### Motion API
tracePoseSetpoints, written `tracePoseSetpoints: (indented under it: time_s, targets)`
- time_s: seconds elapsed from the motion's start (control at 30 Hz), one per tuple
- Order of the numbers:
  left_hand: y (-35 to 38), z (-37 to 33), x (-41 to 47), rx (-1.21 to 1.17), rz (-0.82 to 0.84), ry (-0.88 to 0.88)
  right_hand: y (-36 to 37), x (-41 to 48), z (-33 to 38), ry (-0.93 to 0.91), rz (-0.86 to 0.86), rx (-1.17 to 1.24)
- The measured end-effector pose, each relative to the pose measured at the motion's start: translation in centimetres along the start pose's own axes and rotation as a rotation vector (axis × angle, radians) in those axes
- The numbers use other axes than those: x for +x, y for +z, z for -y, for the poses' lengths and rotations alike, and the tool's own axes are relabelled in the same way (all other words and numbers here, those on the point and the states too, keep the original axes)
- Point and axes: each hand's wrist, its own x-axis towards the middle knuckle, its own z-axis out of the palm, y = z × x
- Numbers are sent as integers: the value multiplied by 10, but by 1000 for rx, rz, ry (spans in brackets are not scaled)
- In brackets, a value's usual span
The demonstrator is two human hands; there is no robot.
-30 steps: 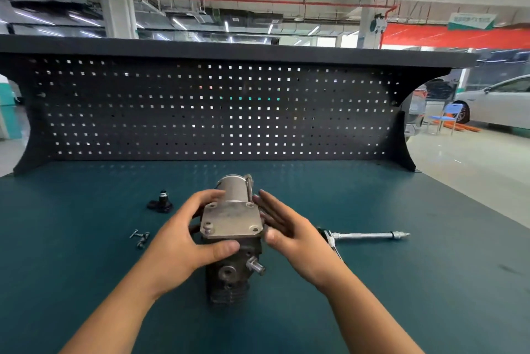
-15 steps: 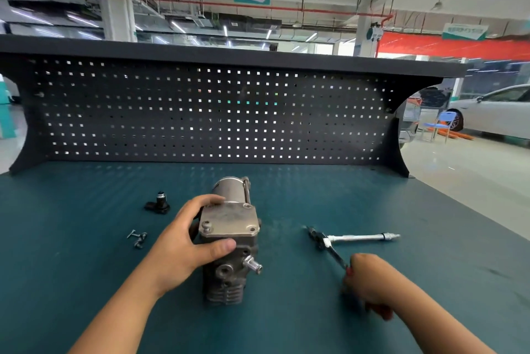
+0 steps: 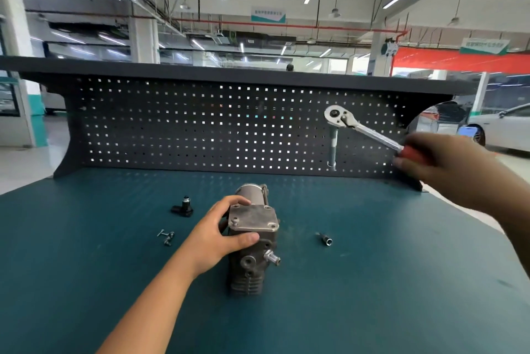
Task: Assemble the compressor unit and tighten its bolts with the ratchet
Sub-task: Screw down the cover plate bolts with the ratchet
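The grey metal compressor unit (image 3: 252,242) stands on the teal bench, its square top plate carrying bolts at the corners. My left hand (image 3: 215,231) grips it from the left, thumb across the front below the plate and fingers curled round the back. My right hand (image 3: 438,164) holds the ratchet (image 3: 355,125) by its red handle, raised high at the right. The ratchet's head points left, and a long extension bar hangs straight down from it, well above the bench.
A small socket (image 3: 325,239) lies right of the compressor. Loose bolts (image 3: 167,236) and a black fitting (image 3: 183,207) lie to its left. The dark pegboard (image 3: 200,130) closes off the bench's far side. The bench edge runs diagonally at the right.
My right hand left the compressor, took the ratchet by its handle from the bench and lifted it up to the right. A socket stayed on the bench. My left hand kept its grip.
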Motion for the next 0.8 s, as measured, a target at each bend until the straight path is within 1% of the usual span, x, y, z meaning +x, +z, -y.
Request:
tracePoseSetpoints:
  time_s: [0.03,0.1,0.17,0.23,0.3,0.37,0.43,0.47,0.6,0.8]
  targets:
    - [-1,-1,0,5,8,-5,-6,5,5,-50,-82,-29]
    - [-2,-4,1,9,19,-13,-16,15,15,-97,-178,13]
    - [-1,-5,1,-4,23,-21,-26,27,22,-114,-242,79]
    - [-1,-6,2,-17,23,-22,-36,36,29,-156,-259,165]
    - [-1,-6,1,-24,22,-23,-43,41,36,-192,-173,284]
    - [-2,-7,1,-34,23,-22,-46,44,44,-208,-37,372]
    - [-1,-7,1,-55,22,-27,-46,45,51,-222,68,423]
    - [-1,-6,1,-67,20,-28,-45,45,54,-239,93,426]
    - [-1,-7,1,-60,23,-13,-44,43,61,-299,119,405]
    - [0,-7,1,-78,25,-3,-43,43,59,-277,146,404]
